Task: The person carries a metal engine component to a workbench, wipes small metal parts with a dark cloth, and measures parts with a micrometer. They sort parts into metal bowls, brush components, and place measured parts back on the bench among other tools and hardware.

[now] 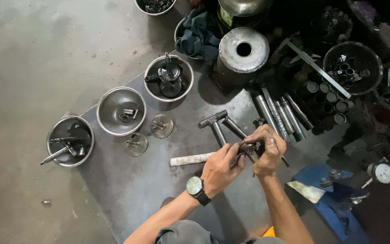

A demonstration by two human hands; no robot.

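Both hands meet over the near middle of the dark metal sheet (127, 199) that lies on the concrete floor (32, 54), and between them sits a small toothed gear part (248, 149) on a short shaft. The left hand (222, 166), the one with the wristwatch (195, 186), is curled shut around the near-left end of that part. The right hand (267, 151) is closed over its far-right side, fingers pinched on top.

How far along the work stands is hard to judge. From what lies about, a good deal is taken apart and sorted: three steel bowls (121, 110) run in a line on the left, each holding shafts, rings or small fittings, and two round discs (162, 125) lie loose beside them. A row of steel rods (278, 113) waits to the right of the hands, and a hammer-like tool (216, 124) rests just beyond them. The piece in hand looks like one item among many, so I judge that plenty is left.

The gear part is held just above the sheet, not resting on it. Its long axis seems to run from near-left to far-right, roughly along the line between the two hands, with a thin end poking out low on the right. The fingers cover most of it, so I cannot tell which end is the head.
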